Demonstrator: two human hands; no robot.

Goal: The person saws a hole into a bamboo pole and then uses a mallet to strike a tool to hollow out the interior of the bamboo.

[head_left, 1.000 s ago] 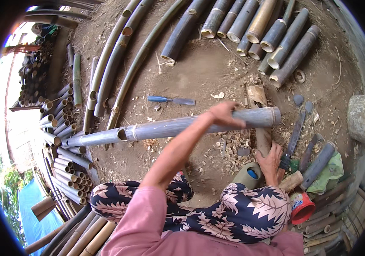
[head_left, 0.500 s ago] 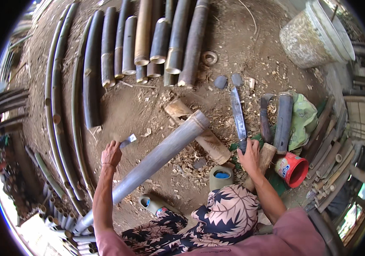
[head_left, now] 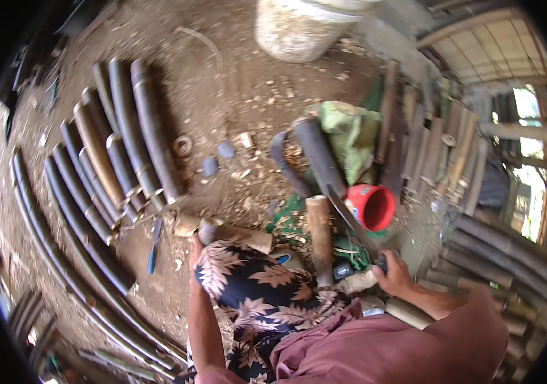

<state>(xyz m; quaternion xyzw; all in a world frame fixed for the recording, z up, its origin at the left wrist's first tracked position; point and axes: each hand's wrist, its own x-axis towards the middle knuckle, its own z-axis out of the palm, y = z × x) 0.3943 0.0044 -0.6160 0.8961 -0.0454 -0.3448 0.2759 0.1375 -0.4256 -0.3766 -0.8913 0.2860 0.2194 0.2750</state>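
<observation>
My right hand [head_left: 394, 275] is closed round the dark handle of a large knife [head_left: 352, 222], whose long blade slants up and away past a red bucket [head_left: 374, 208]. My left hand [head_left: 196, 248] is beside the open end of a grey bamboo tube [head_left: 208, 232]. My patterned knee hides its fingers and most of that tube, so I cannot tell the grip. A split, pale bamboo piece [head_left: 248, 237] lies behind the tube. On the ground to the left rests a smaller knife [head_left: 153, 249] with a blue handle. Between my knee and right hand stands a short bamboo block [head_left: 319, 237].
Dark bamboo tubes [head_left: 115, 173] lie in a row at the left. A light green cloth [head_left: 348, 137] and a thick bamboo tube [head_left: 318, 157] lie beyond the red bucket. A large whitish bucket [head_left: 293, 29] stands at the back; more bamboo [head_left: 497, 246] is stacked right.
The view has swung right. My left hand has let go of the blue-handled knife and moved to the bamboo tube. My right hand has drawn the large knife back and to the right.
</observation>
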